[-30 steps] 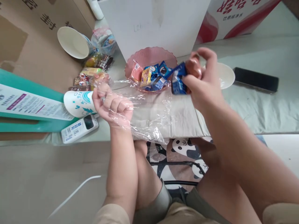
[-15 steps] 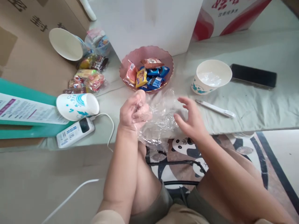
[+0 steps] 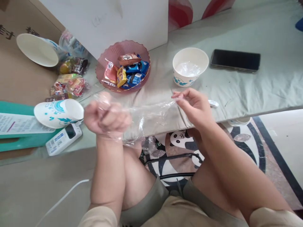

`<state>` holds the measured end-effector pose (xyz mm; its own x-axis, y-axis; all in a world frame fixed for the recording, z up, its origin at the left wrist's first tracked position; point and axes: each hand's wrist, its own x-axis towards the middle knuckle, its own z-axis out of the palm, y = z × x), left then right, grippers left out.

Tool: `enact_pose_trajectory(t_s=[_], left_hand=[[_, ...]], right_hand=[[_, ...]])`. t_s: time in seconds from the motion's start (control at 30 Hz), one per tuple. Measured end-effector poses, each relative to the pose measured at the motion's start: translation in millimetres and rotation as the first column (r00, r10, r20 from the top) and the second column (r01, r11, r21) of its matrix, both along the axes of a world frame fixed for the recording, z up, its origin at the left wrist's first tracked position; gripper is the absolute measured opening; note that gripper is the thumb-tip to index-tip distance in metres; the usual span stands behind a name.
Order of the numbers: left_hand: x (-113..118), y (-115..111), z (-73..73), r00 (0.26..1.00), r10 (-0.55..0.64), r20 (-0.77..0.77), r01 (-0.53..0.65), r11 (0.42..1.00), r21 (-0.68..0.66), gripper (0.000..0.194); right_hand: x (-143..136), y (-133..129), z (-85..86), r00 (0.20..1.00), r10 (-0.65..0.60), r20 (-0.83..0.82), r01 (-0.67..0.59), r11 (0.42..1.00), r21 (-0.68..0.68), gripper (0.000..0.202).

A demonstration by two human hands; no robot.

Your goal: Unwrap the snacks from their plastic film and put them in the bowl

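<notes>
"Where is the clear plastic (image 3: 155, 115) now?"

"It hangs between the two hands, over the front edge of the table (image 3: 241, 90). The left hand (image 3: 107, 116) is curled up like a fist, with the plastic bunched in it and over it. The right hand (image 3: 195, 105) pinches the other end with its fingertips."

"How do you hold it well?"

"Keep the fist snug and the pinch light. Pull gently, because I think thin plastic can rip or slip. Keep it away from the paper cup (image 3: 183, 82) just behind the right hand, so nothing gets bumped."

"What is different from half a second ago?"

"Then the right hand was spread open and the plastic was all scrunchy. Now the right hand has hold of it, and it is stretched out more. The hands are farther apart too."

"And the brown packet (image 3: 129, 59)?"

"It still sits in the pink bowl (image 3: 111, 53), on top of the blue packets (image 3: 134, 79). One second ago, it was up in the right hand."
</notes>
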<state>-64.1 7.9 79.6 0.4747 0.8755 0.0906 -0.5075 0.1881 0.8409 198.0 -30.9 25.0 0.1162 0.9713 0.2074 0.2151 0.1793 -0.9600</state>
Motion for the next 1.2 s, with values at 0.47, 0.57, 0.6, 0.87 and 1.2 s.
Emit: enact_pose_trajectory(t_s=[0.47,0.57,0.6,0.87,1.2], left_hand=[[53,-19,-12.8,0.481,0.703,-0.524,-0.027,0.61,0.792,0.024],[74,-38,-11.8,0.29,0.363,-0.885,0.537,0.704,0.465,0.032],[78,-40,-12.2,0.18,0.297,-0.938,0.608,0.716,0.343,0.026],[44,-22,1.6,0.132,-0.365,-0.922,0.76,0.634,-0.142,0.011],[45,-21,-1.7,0.186,-0.371,-0.91,0.713,0.688,-0.135,0.011]], right_hand=[[6,10,3.0,0.942,-0.193,-0.274,0.121,0.958,-0.26,0.019],[8,14,-2.0,0.948,-0.214,-0.238,0.152,0.956,-0.253,0.018],[9,15,-4.2,0.952,-0.213,-0.218,0.157,0.956,-0.246,0.019],[29,24,-23.9,0.963,-0.228,0.142,0.241,0.967,-0.08,0.034],[26,-46,43.4,0.833,0.24,0.499,-0.381,0.902,0.203,0.055]])
